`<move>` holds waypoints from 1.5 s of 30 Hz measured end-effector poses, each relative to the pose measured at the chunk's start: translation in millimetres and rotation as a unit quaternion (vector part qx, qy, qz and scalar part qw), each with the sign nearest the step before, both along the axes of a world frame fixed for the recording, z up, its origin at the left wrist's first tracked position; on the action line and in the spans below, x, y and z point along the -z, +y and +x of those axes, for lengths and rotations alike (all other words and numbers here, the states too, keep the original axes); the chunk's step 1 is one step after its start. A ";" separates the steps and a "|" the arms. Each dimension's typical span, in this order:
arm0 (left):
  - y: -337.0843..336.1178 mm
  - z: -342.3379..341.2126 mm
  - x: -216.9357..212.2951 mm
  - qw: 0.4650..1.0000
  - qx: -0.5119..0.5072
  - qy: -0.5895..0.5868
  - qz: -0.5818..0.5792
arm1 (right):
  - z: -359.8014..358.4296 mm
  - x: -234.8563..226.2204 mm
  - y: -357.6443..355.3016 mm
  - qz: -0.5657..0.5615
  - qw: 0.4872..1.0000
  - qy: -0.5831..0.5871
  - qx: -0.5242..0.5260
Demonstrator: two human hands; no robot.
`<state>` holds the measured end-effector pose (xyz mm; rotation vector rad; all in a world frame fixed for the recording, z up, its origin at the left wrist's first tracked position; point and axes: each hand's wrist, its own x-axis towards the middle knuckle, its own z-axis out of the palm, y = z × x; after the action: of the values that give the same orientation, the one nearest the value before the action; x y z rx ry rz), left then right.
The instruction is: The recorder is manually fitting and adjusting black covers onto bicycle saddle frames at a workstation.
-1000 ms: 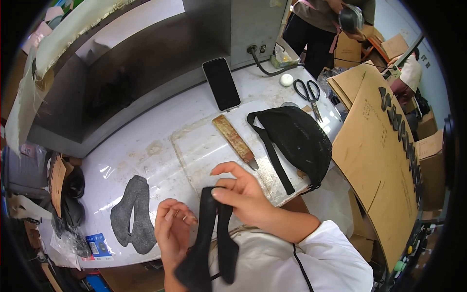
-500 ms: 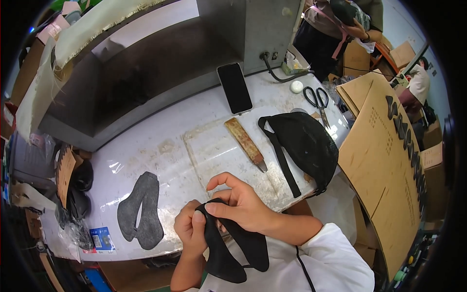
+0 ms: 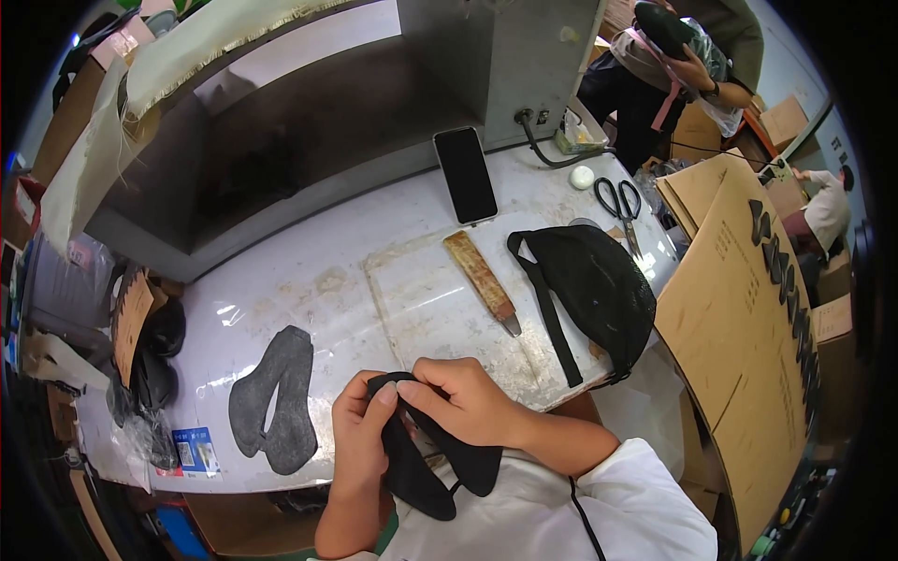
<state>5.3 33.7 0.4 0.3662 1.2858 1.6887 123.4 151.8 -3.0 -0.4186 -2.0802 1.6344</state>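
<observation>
Both my hands pinch the closed top end of a black, V-shaped shoe upper piece (image 3: 410, 472), whose two rounded flaps hang down in front of my white top. My left hand (image 3: 363, 428) grips the left side of that end, thumb on top. Against it, my right hand (image 3: 465, 402) pinches the right side, the two thumbs side by side. The fingertips behind the material are hidden. A similar dark grey upper piece (image 3: 292, 416) with a slit lies flat on the table to the left of my hands.
On the table (image 3: 327, 309) lie a knife with a tape-wrapped handle (image 3: 479, 276), a black fabric pouch (image 3: 594, 290), scissors (image 3: 621, 208) and a phone (image 3: 465, 176). A grey metal box (image 3: 374, 150) stands behind. Large cardboard (image 3: 720, 337) leans at right. A person (image 3: 673, 70) stands beyond.
My right hand has closed down onto the piece's top end, its raised forefinger now curled in. Both hands and the piece have shifted slightly up and left; the whole view has moved a little.
</observation>
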 end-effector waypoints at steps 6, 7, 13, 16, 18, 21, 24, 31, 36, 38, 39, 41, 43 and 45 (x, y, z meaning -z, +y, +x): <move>-6.0 -8.3 0.2 0.998 0.043 -0.031 0.023 | -3.2 -8.0 6.7 -0.311 0.946 -0.006 -0.095; -4.7 -8.0 0.0 0.998 0.046 -0.042 0.031 | -4.5 -1.1 10.4 -0.396 0.910 -0.001 -0.120; -1.0 -4.7 1.7 0.997 0.057 -0.034 0.037 | -2.5 17.3 2.8 -0.267 0.956 0.095 -0.076; 5.0 -7.4 -1.2 0.995 0.089 -0.031 0.026 | 1.1 20.7 -0.6 -0.328 0.939 0.077 -0.066; 13.2 -11.9 -3.6 0.994 0.108 -0.010 0.015 | 5.6 37.0 3.3 -0.313 0.946 0.085 -0.027; 35.5 -34.8 -24.6 0.986 0.083 0.143 0.003 | 15.7 54.8 25.3 -0.285 0.948 0.103 0.095; 65.3 -59.0 -69.6 0.857 -0.042 0.496 0.132 | 36.6 58.7 45.5 -0.260 0.909 0.169 0.279; 144.2 -119.6 -80.4 0.872 -0.031 0.483 0.077 | 61.8 73.3 42.0 -0.284 0.902 0.167 0.280; 172.0 -203.0 7.2 0.712 -0.083 0.693 -0.072 | 61.3 71.1 25.6 -0.295 0.923 0.115 0.220; 178.7 -210.0 20.8 0.480 -0.173 0.815 -0.274 | 62.7 71.3 25.3 -0.253 0.940 0.105 0.202; 177.7 -214.2 22.7 0.496 -0.192 0.813 -0.236 | 62.3 72.9 26.0 -0.249 0.941 0.114 0.199; 165.2 -228.5 19.7 0.507 -0.182 0.831 -0.141 | 61.7 70.5 25.1 -0.247 0.941 0.113 0.199; 151.5 -225.9 14.2 0.559 -0.156 0.814 -0.015 | 60.7 70.9 24.9 -0.247 0.943 0.112 0.191; 138.2 -198.9 -3.8 0.614 -0.155 0.774 0.025 | 62.4 75.4 26.5 -0.244 0.943 0.105 0.203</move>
<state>-193.6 171.9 4.2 2.0565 2.5676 1.4574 185.8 178.3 -78.5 -0.7406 -1.3094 1.8233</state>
